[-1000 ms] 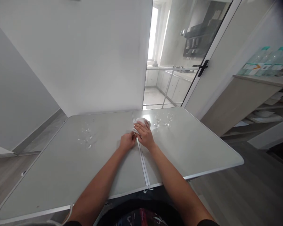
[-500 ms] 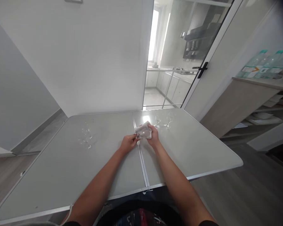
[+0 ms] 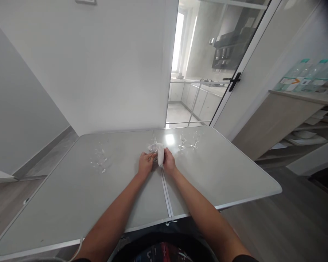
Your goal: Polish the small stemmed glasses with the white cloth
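Above the middle seam of the pale grey, metal-rimmed tabletop, a clear stemmed glass lies between the left fingers and a bunched white cloth, with the right fingers at the cloth's right. Two clear stemmed glasses stand side by side farther right; clear glassware lies well left. Behind is a flat white wall; far right, clear green-capped plastic bottles sit on a boxy wooden cabinet.

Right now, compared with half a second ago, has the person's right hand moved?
Yes: the right hand has shifted left, closer to the silver seam.
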The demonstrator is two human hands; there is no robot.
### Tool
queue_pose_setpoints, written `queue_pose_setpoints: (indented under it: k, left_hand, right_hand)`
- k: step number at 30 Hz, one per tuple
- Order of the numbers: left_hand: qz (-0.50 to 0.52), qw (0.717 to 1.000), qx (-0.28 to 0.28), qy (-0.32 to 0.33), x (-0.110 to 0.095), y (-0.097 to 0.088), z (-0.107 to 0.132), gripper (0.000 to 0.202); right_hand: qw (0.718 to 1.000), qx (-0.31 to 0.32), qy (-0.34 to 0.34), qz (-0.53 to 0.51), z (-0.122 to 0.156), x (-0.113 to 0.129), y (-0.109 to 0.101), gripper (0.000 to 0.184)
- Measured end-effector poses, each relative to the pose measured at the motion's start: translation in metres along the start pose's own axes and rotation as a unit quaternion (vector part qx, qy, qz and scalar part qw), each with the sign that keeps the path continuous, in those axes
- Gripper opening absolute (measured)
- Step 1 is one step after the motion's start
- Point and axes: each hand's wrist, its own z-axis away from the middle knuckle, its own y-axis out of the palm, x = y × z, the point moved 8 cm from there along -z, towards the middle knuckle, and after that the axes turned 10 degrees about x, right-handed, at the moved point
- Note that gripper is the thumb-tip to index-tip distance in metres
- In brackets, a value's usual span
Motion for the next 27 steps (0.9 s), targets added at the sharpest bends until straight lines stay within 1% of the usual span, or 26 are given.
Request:
queue_pose_setpoints:
  k: [2,3,5,6,8,10,11,13,16,18,19,21,23,24,25,27]
  left_hand:
    - [-0.007,1.000,-0.006,-0.003,0.001,-0.003,0.000,0.043]
    - [-0.005,1.000,-0.007,-0.010,0.003,-0.003,0.000,0.044]
    - [0.004,1.000,-0.011,-0.019,0.007,-0.002,0.000,0.043]
    - [0.006,1.000,-0.013,-0.017,0.008,-0.001,-0.001,0.040]
    - [0.006,1.000,-0.006,0.000,0.007,0.002,-0.002,0.035]
    - [0.006,1.000,0.003,0.022,0.004,0.006,-0.003,0.032]
    - [0.006,1.000,0.003,0.030,0.001,0.006,-0.003,0.031]
    - [0.009,0.999,-0.005,0.040,-0.004,0.005,-0.002,0.031]
    - [0.047,0.998,-0.029,0.039,-0.011,-0.002,0.002,0.027]
    - [0.095,0.994,-0.047,0.027,-0.010,-0.007,0.004,0.021]
    - [0.121,0.991,-0.060,0.019,-0.009,-0.009,0.005,0.018]
    - [0.175,0.979,-0.101,0.003,-0.003,-0.015,0.005,0.025]
    - [0.242,0.960,-0.141,-0.015,0.005,-0.018,0.006,0.038]
    - [0.289,0.946,-0.142,-0.027,0.009,-0.016,0.005,0.043]
    - [0.345,0.929,-0.124,-0.039,0.013,-0.010,0.003,0.046]
    - [0.459,0.885,-0.051,-0.057,0.014,0.006,-0.002,0.054]
  right_hand:
    - [0.999,0.029,0.016,-0.015,-0.001,0.000,0.005,0.042]
    - [0.998,0.057,0.018,0.000,-0.001,0.001,0.009,0.038]
    - [0.992,0.110,0.005,0.068,-0.001,0.006,0.017,0.035]
    - [0.985,0.123,-0.006,0.118,-0.001,0.009,0.018,0.035]
    - [0.965,0.116,-0.021,0.234,0.000,0.013,0.016,0.031]
    - [0.942,0.086,-0.024,0.324,0.001,0.017,0.010,0.025]
    - [0.934,0.075,-0.025,0.349,0.001,0.018,0.008,0.024]
    - [0.928,0.070,-0.027,0.365,0.001,0.019,0.006,0.022]
    - [0.939,0.062,-0.030,0.336,0.000,0.018,0.006,0.023]
    - [0.959,0.037,-0.018,0.280,-0.002,0.015,0.002,0.025]
    - [0.972,0.026,-0.002,0.233,-0.002,0.011,0.000,0.026]
    - [0.992,0.022,0.051,0.111,-0.002,0.000,0.000,0.029]
    - [0.992,0.054,0.113,-0.005,0.001,-0.010,0.008,0.031]
    - [0.986,0.079,0.140,-0.043,0.003,-0.013,0.014,0.032]
    - [0.979,0.105,0.162,-0.063,0.006,-0.015,0.020,0.034]
    - [0.970,0.144,0.189,-0.053,0.012,-0.016,0.028,0.036]
